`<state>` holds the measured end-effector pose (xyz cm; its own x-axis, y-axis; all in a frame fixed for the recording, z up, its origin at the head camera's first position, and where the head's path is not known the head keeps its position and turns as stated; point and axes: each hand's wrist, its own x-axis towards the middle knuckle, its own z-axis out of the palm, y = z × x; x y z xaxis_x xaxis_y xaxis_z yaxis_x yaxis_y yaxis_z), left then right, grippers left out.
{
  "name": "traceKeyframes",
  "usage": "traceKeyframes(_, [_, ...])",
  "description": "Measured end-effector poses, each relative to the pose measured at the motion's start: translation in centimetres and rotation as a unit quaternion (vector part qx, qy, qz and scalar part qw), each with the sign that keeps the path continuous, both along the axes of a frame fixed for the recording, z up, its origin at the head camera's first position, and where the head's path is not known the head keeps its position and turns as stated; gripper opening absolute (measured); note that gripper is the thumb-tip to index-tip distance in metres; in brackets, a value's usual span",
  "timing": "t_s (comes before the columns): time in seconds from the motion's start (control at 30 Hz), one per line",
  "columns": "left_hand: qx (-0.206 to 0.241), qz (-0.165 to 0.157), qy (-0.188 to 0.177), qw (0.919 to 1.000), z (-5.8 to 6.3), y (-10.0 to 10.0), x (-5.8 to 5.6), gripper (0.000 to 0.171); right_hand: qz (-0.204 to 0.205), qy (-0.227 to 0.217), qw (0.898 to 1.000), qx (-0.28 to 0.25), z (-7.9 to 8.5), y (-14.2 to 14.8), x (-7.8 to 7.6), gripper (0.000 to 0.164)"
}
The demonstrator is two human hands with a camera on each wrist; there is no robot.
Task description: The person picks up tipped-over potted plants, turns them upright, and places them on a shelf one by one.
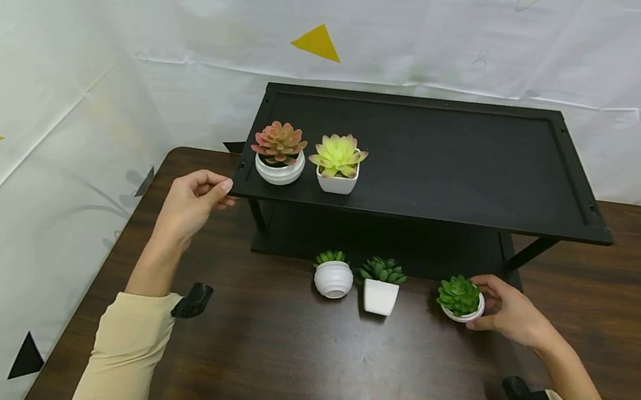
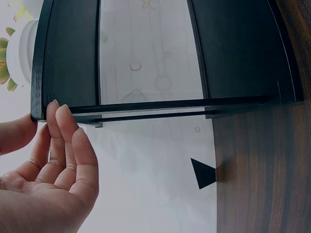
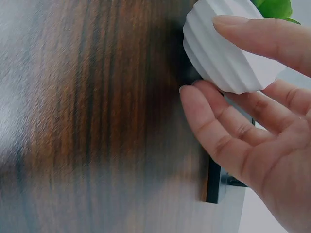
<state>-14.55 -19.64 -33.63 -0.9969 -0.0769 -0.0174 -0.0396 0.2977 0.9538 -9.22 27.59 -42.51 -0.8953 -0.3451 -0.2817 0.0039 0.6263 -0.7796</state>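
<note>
My left hand [image 1: 191, 203] pinches the front left corner of a black two-tier shelf [image 1: 456, 165] between thumb and fingers. In the left wrist view, the thumb lies on the top board's edge with the fingertips beneath. With my right hand [image 1: 505, 312] I grip a green potted succulent [image 1: 459, 297] at the shelf's front right. Its white ribbed pot [image 3: 233, 48] sits between thumb and fingers in the right wrist view, close over the table. Left of it are a square-potted succulent [image 1: 379, 297] and a round-potted one [image 1: 334, 279] lying with its base towards me.
On the top board's left side stand a reddish succulent [image 1: 279, 165] in a round white pot and a yellow-green one [image 1: 336, 178] in a square pot. The shelf rests on a dark wooden table [image 1: 331, 381]. A white sheet [image 1: 212, 11] hangs behind and at left.
</note>
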Motion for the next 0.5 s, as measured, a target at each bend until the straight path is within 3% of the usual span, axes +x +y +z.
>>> traceKeyframes(0.5, [-0.001, 0.001, 0.001, 1.0, 0.0, 0.0, 0.0, 0.024, -0.006, -0.037, 0.999, -0.006, -0.7, 1.2, 0.3, 0.079])
